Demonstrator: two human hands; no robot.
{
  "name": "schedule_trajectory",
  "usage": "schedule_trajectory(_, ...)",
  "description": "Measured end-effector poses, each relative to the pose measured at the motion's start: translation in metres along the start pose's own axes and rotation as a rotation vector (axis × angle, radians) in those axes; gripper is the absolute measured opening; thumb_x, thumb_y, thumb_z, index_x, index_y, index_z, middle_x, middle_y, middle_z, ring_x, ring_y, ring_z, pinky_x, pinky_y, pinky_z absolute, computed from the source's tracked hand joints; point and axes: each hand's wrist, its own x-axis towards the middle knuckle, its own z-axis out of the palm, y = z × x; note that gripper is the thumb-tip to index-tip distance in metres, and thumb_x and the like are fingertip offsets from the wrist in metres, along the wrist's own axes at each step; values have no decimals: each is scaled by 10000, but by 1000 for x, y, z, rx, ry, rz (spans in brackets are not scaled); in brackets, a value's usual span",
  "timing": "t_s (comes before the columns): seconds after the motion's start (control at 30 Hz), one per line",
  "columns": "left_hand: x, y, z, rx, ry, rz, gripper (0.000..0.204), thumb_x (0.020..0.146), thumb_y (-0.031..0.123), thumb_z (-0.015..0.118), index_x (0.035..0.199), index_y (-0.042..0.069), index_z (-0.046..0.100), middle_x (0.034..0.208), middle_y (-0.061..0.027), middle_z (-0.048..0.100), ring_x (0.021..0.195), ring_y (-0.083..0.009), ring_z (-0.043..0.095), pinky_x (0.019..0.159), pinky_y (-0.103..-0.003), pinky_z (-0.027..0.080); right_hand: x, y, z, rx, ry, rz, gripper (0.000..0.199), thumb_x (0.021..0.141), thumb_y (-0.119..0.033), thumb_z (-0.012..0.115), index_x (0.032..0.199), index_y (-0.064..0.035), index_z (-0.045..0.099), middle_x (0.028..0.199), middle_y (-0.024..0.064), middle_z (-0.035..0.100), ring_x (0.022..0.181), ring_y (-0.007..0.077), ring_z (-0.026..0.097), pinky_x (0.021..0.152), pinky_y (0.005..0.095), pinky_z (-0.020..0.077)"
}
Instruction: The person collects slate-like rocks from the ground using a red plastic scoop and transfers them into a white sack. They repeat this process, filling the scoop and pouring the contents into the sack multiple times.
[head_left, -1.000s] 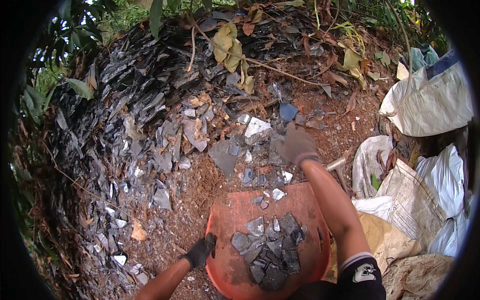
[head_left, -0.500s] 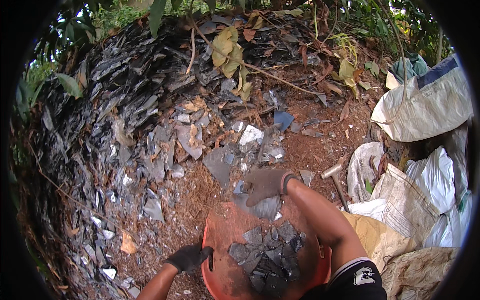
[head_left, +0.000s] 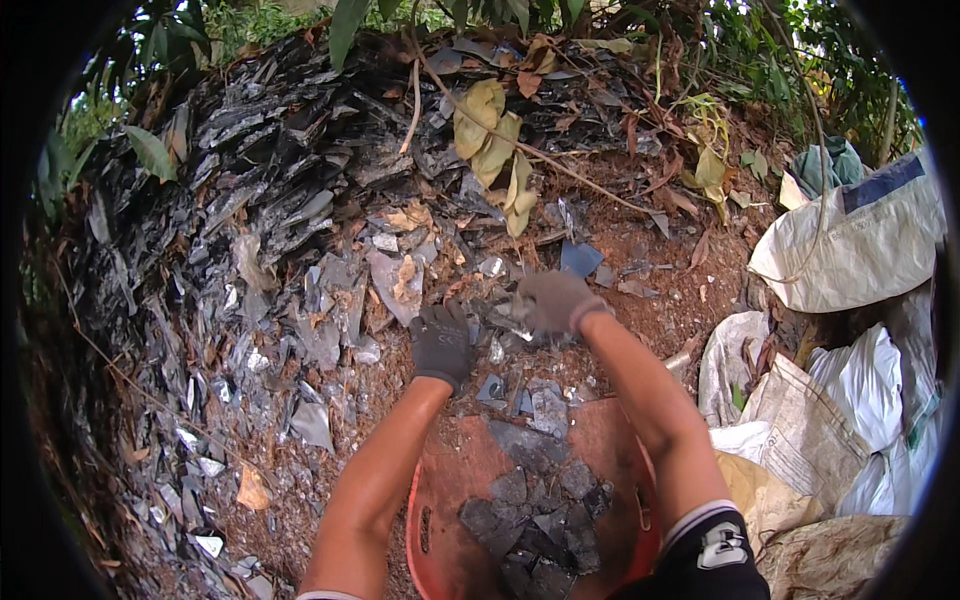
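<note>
1. Head view: two gloved hands reach forward over brown soil littered with broken pieces, the right hand a little farther out.
2. The left hand wears a dark grey glove, its back turned up and its fingers pointing away from the person. Their tips meet the litter; whether they grip a piece, I cannot tell.
3. The right hand, in a brownish glove, is blurred. It sits apart from the left, fingers pointing left above small grey and white bits; I cannot tell whether they are closed on one.
4. Between the forearms lies a red tray, with a slot showing at each side. Dark shards are heaped in its middle, and a larger grey shard lies near its far edge.
5. At that edge is a pale grey piece.
6. Beyond the right hand, a blue shard rests on the soil.
7. Upper left, a heap of layered dark slabs rises; a twig with yellowed leaves crosses near the top.
8. Pale sacks lie along the right side.
</note>
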Motion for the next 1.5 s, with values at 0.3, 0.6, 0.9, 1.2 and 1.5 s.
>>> schedule_trajectory(0.3, -95, 33, -12, -484, -208, 423, 444, 821, 178, 727, 1227, 63, 590, 1088, -243, 620, 1047, -395, 632, 885, -476, 537, -181, -51, 44, -86, -3, -162, 287, 803, -242, 664, 1044, -86, 666, 964, 149, 699, 891, 331, 710, 791, 454, 565)
schedule_trajectory(0.6, -202, -2, -32, -731, -500, 927, 333, 868, 205, 635, 1152, 32, 633, 1149, -213, 624, 1111, -380, 620, 955, -451, 516, -230, -100, 25, 8, -344, -394, 308, 817, -215, 636, 1088, -70, 634, 971, 166, 692, 915, 369, 704, 767, 495, 565)
schedule_trajectory(0.9, -113, 10, -48, -479, 43, 625, 518, 861, 215, 655, 1357, 120, 539, 1306, -138, 614, 1291, -380, 522, 1065, -517, 452, -177, -59, 20, 110, -101, -309, 354, 819, -286, 654, 1131, -120, 650, 976, 147, 696, 914, 377, 686, 799, 483, 555)
schedule_trajectory(1.2, -67, 49, 36, -243, 179, 786, 246, 849, 216, 648, 1094, 198, 671, 1082, -26, 633, 1107, -259, 575, 907, -493, 436, -201, -42, 22, 225, 229, -14, 442, 850, -366, 678, 1155, -59, 589, 937, 178, 686, 881, 405, 673, 749, 478, 536)
schedule_trajectory(1.5, -144, 53, -55, -222, 166, 849, 259, 892, 214, 596, 1128, 107, 613, 940, -74, 633, 928, -290, 670, 652, -404, 533, -230, -35, 45, 813, 120, -120, 264, 918, -244, 649, 1040, -19, 586, 746, 57, 558, 690, 117, 520, 617, 326, 465)
